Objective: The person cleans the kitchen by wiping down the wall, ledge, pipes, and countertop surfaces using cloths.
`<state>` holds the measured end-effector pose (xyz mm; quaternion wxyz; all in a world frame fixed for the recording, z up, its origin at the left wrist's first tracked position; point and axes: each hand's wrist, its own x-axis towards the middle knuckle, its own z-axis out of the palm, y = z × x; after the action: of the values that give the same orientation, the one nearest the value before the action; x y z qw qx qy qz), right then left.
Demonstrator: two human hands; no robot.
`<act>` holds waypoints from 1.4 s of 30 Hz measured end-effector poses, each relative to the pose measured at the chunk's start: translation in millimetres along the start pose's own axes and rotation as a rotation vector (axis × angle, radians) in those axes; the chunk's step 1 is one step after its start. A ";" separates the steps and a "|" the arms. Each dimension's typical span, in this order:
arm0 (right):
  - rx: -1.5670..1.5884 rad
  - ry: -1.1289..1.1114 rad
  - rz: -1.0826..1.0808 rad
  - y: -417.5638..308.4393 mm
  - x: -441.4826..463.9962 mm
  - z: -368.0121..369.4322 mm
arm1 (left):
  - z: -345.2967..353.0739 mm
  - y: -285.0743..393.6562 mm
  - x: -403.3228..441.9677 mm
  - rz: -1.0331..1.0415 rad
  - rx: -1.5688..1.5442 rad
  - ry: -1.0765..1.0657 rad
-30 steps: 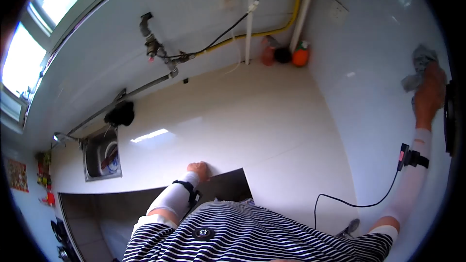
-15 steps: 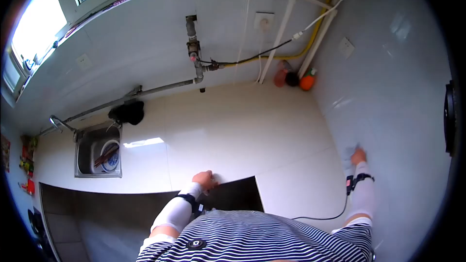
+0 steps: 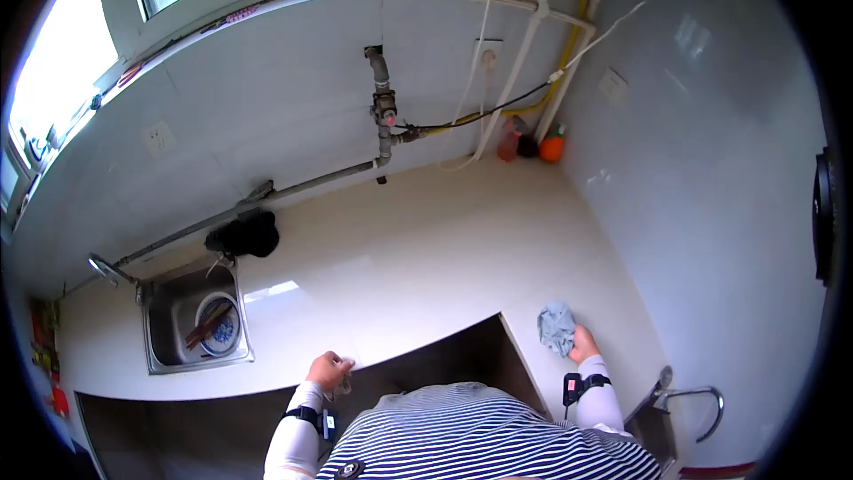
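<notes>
My right hand (image 3: 584, 344) holds a crumpled grey-blue cloth (image 3: 557, 329) on the beige countertop (image 3: 426, 258), close to the corner of the front cut-out. The fingers are partly hidden by the cloth. At the counter's front edge, my left hand (image 3: 330, 372) is closed, with its fingers curled. Something pale and small shows at its fingertips, too unclear to name.
To the left, a steel sink (image 3: 153, 329) contains a blue-and-white bowl (image 3: 233, 335) with brown sticks. A black cloth-like item (image 3: 253, 234) lies behind it. Bottles (image 3: 551, 144) stand in the far corner. Another faucet (image 3: 711, 409) rises at lower right.
My right hand and the cloth have moved from the right wall onto the countertop. My left hand has shifted left along the edge. The view has turned, bringing the second faucet into sight.
</notes>
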<state>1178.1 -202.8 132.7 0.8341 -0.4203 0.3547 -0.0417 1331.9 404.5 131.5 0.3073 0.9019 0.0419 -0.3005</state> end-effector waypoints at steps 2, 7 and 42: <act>-0.001 -0.036 -0.024 10.3 -6.1 31.9 | -6.0 -18.2 3.1 0.015 0.023 0.012; -0.036 -0.041 -0.082 31.1 14.7 78.2 | -28.9 3.9 -33.3 -0.064 -0.106 -0.006; -0.113 -0.623 -0.378 -108.7 94.9 413.3 | 21.9 -19.2 6.5 -0.368 0.037 0.203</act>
<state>1532.7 -30.1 322.5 0.8552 -0.5163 0.0016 -0.0455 1320.9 406.6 103.8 0.2246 0.9102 0.2312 -0.2601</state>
